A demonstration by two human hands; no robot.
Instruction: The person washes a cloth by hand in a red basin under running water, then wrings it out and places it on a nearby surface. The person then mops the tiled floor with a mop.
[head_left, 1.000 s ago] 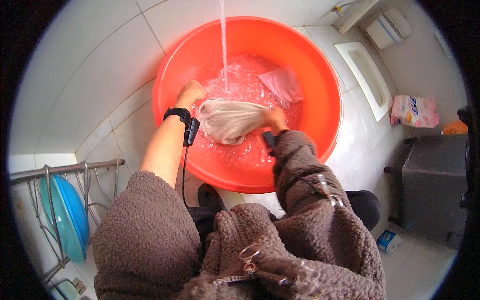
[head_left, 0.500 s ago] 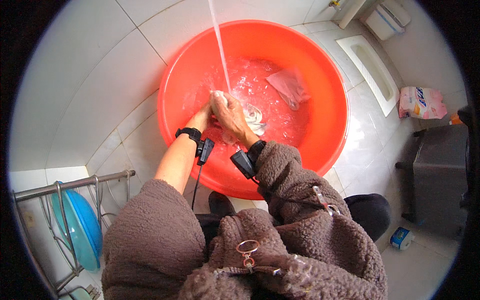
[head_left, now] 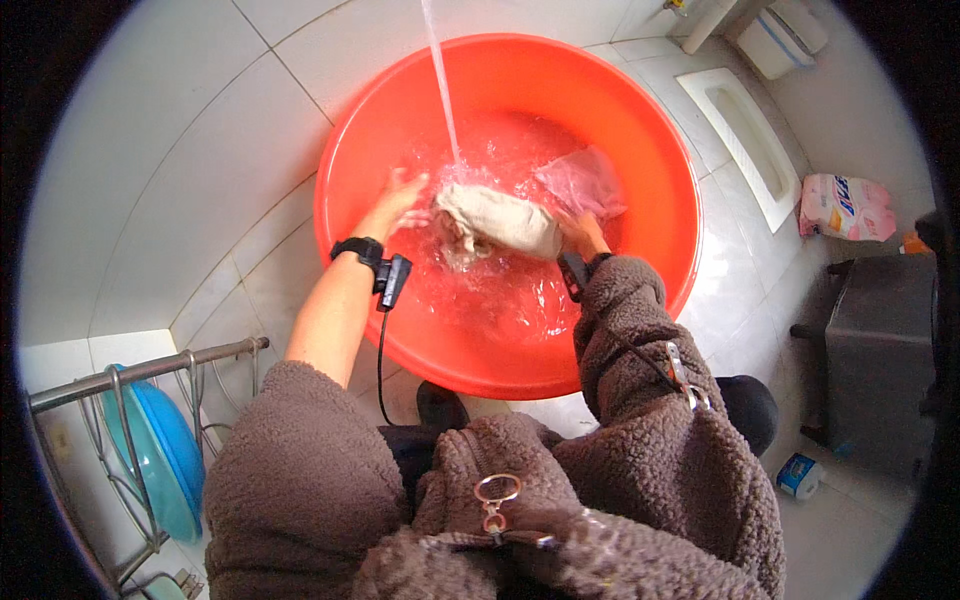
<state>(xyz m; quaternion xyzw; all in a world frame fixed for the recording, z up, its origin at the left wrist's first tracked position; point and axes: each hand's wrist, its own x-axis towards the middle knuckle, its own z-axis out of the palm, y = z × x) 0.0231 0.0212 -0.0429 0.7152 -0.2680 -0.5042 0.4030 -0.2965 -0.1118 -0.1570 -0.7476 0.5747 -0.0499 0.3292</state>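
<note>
A big red basin (head_left: 650, 140) holds water, and a thin stream (head_left: 440, 85) falls into it from above. Across the middle of the basin stretches a wet off-white cloth (head_left: 505, 220), its left part bunched and trailing in the water. My right hand (head_left: 583, 232) grips the cloth's right end, some of its fingers hidden. To the left of the cloth, my left hand (head_left: 400, 203) is open with its fingers apart, slightly blurred, holding nothing. A pink, thin, sheet-like item (head_left: 583, 178) lies in the water beyond my right hand.
On the left is a metal rack (head_left: 150, 370) with blue basins (head_left: 165, 450). A white squat toilet (head_left: 745, 140) is set in the tiled floor at the right. Near it are a pink package (head_left: 848, 207), a dark grey bin (head_left: 880, 350) and a small blue-and-white pack (head_left: 800, 476).
My hands were together squeezing the cloth under the stream. They have moved apart, the right hand rightward with the cloth's end. The left hand has let go, and the cloth is spread out.
</note>
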